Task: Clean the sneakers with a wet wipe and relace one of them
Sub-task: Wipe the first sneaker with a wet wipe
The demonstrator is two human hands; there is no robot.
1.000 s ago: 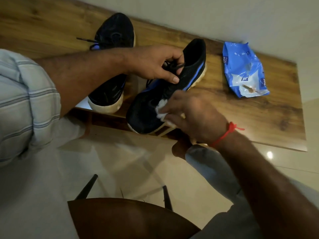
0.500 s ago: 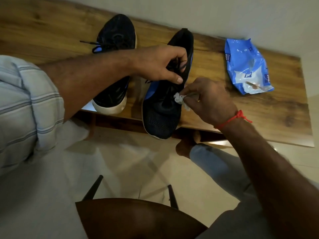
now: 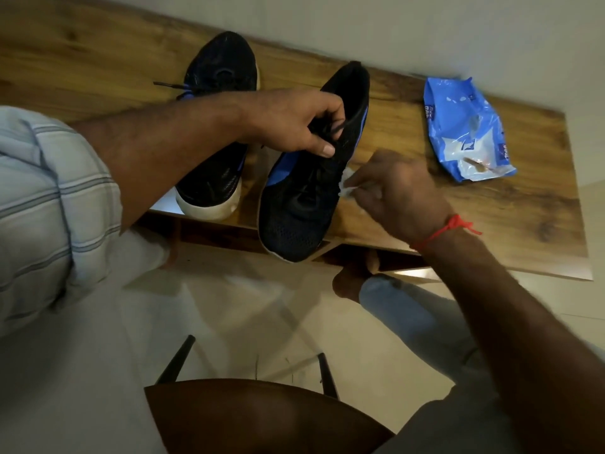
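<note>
Gripping the near sneaker (image 3: 304,204) at its laces and collar, left hand (image 3: 294,122) curled, thumb on the tongue. Pinching a crumpled white wet wipe (image 3: 346,186) against that shoe's right side, right hand (image 3: 399,194) with fingers bent round it. Toe overhanging the tabletop (image 3: 510,224) edge. Second sneaker (image 3: 219,132) just beside, left. Blue wipes pack (image 3: 465,129) lying well right, lettering too blurred to read.

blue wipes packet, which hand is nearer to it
Right. The right hand, pinching the wet wipe, is just left of the blue wipes packet. The left hand grips the sneaker farther left.
</note>
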